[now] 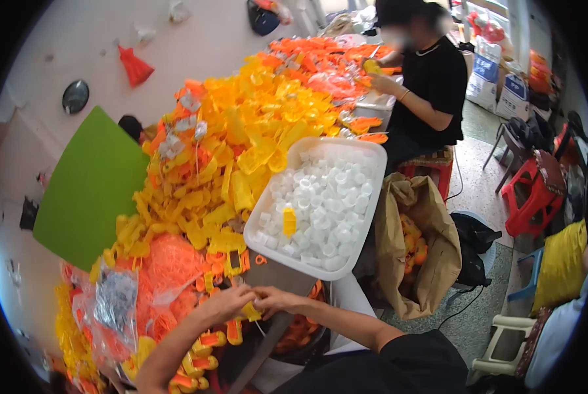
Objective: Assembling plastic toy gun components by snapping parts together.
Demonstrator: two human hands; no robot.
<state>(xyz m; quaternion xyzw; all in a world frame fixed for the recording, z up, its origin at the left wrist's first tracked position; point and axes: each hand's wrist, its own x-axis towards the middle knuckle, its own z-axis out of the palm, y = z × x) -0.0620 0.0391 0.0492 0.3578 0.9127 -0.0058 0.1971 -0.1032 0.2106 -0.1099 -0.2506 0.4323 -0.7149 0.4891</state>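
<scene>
Long table [277,272]: heaped yellow and orange plastic parts [241,138], white tray [366,226] of white caps [323,210], bagged parts [116,302].

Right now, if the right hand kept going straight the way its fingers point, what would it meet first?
The right hand points leftward at the small yellow piece it pinches with the left hand; past that, probably the left hand's fingers. Depth is unclear.

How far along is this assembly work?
Done: several finished yellow-and-orange plastic pieces lie by the left forearm. In hand: left hand and right hand pinch one small yellow plastic part. Left: a big heap of yellow plastic parts and a white tray of white plastic caps.
</scene>
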